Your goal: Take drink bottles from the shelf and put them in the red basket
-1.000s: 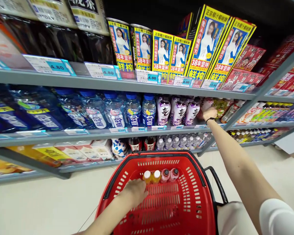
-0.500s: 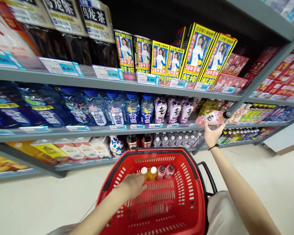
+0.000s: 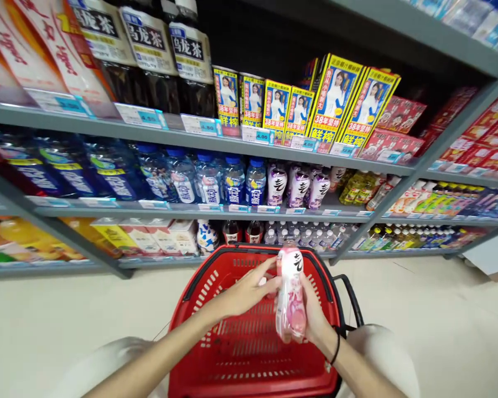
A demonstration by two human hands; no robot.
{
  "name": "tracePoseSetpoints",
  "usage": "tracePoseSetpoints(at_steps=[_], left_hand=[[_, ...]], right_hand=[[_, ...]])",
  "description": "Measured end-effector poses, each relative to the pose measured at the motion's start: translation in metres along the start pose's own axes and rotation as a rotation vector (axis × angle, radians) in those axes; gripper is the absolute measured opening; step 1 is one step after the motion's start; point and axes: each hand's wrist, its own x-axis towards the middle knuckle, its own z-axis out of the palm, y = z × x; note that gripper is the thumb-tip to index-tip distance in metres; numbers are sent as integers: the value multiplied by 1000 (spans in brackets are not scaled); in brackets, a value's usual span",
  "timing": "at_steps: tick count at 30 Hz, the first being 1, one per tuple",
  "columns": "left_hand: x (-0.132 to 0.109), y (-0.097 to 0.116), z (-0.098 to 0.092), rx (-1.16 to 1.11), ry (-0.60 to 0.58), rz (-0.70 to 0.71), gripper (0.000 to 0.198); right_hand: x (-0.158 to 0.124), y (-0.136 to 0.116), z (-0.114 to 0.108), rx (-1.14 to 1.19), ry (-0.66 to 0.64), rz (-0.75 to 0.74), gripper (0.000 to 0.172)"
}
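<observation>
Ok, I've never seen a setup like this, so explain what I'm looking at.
There is no machine here: you see a person's own bare hands, through one camera worn on the head, looking forward and down. The right hand, with a dark band at its wrist, holds a pink bottle above a red basket. The left hand is at the bottle's other side; whether it grips too is hard to tell. Beyond the basket stand store shelves, with yellow cartons on one and blue-capped bottles on the next one down.
</observation>
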Motion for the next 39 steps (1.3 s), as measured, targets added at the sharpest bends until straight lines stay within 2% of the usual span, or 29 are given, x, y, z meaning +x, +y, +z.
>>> tracePoseSetpoints(at_steps=[3, 6, 9, 12, 14, 16, 18, 20, 23, 26, 29, 31, 33, 39], left_hand=[[-3, 4, 13, -377, 46, -31, 97], [-7, 11, 15, -444, 154, -14, 90], [-11, 16, 9, -399, 302, 22, 79], [-12, 19, 0, -415, 416, -5, 85], [-11, 18, -6, -444, 413, -7, 90], [-11, 15, -12, -469, 364, 24, 87], [-12, 11, -16, -494, 304, 73, 81], [-14, 8, -17, -541, 271, 89, 85], [-20, 10, -17, -593, 199, 69, 95], [-27, 21, -15, -581, 83, 69, 87], [-31, 28, -13, -578, 28, 92, 86], [-31, 27, -11, -574, 38, 65, 89], [-29, 22, -10, -553, 80, 17, 90], [-19, 7, -11, -448, 324, 72, 71]], right_hand=[[-3, 12, -4, -52, -89, 104, 64], [-4, 15, -7, -64, -163, 206, 71], [-2, 20, -10, -150, -160, 144, 65], [1, 28, -10, -312, -140, -19, 58], [3, 33, -10, -382, -130, -108, 57], [3, 35, -10, -375, -145, -119, 53], [1, 35, -12, -315, -209, -45, 49], [-2, 33, -13, -249, -291, 72, 49], [-4, 31, -14, -163, -408, 222, 65], [-5, 34, -16, -62, -406, 305, 73], [-4, 38, -22, 26, -391, 440, 81], [-4, 39, -24, 45, -424, 503, 84], [-4, 37, -21, 35, -423, 496, 82], [-3, 28, -2, 15, -237, 417, 65]])
